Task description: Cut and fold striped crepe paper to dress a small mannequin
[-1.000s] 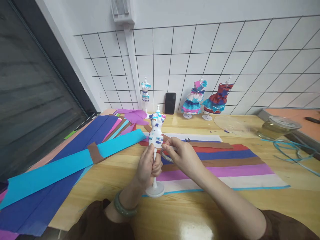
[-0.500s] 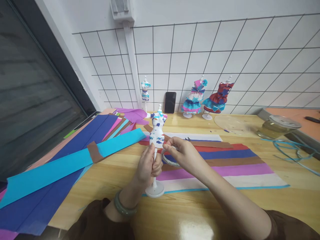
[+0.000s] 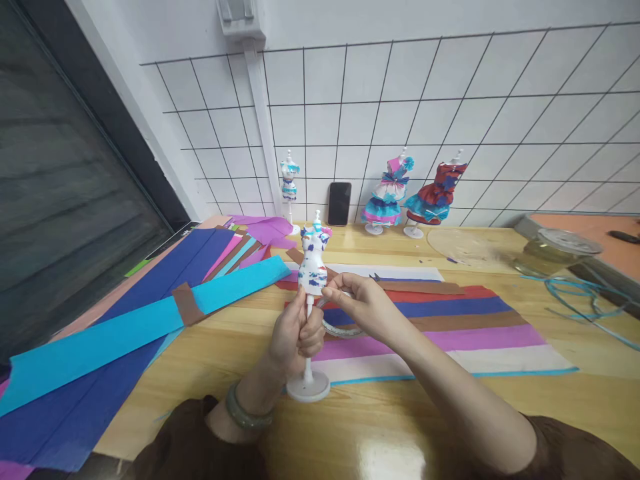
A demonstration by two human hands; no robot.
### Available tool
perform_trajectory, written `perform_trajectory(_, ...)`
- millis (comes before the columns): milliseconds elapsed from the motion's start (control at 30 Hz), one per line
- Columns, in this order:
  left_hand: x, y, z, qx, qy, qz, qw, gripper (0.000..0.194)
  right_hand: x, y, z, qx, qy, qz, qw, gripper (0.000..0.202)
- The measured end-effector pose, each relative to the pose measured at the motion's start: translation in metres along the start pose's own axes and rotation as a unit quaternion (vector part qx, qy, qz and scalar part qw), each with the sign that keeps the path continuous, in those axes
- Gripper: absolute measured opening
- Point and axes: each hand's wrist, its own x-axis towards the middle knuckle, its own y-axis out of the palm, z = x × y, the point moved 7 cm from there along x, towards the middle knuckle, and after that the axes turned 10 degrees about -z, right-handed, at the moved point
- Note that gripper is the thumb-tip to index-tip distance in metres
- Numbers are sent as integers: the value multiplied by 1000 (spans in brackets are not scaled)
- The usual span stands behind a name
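Miniature dress form (image 3: 313,261): standing upright on the bench (image 3: 320,433), your left hand (image 3: 294,337) gripping its pole below the torso. Tape roll (image 3: 343,331): hanging in your right hand's (image 3: 370,307) narrow pinch, beside the hip. Trim: coloured patches are dotting the torso; no skirt is covering it. Beyond the grip, right: layered dress (image 3: 387,200) and red-and-blue dress (image 3: 437,197), both looking complete. Right of the grip: crepe-paper strips (image 3: 490,339), lying flat.
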Motion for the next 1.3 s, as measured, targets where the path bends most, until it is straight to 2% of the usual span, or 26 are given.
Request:
perform_trajectory(300,-2,3,0,-33,-27,30,999,46,3,2,-2,124,27,50,991,22)
perform_trajectory(533,-2,2,-1,-22,-24,25,999,44,4,2,-11,129,71,33,988,24)
perform_trajectory(700,-2,3,0,-11,-33,40,999,47,3,7,-3,161,56,92,981,23)
perform_trajectory(800,-3,5,1,-2,-47,55,997,47,0,7,3,133,19,108,985,24)
perform_trajectory(967,-3,3,4,57,-81,58,993,49,-5,0,10,-9,-46,70,996,23)
perform_trajectory(1033,-1,0,5,87,-83,41,992,50,-7,-2,13,-62,-69,58,994,21)
perform_trajectory(1100,3,-5,4,106,-54,2,993,46,-8,-4,17,-101,-86,45,990,20)
perform_trajectory(1200,7,-13,-5,133,38,-85,987,37,-9,-6,19,-138,-96,25,985,20)
perform_trajectory(1300,5,-18,-19,179,151,-175,956,31,-8,-6,18,-157,-90,13,983,21)
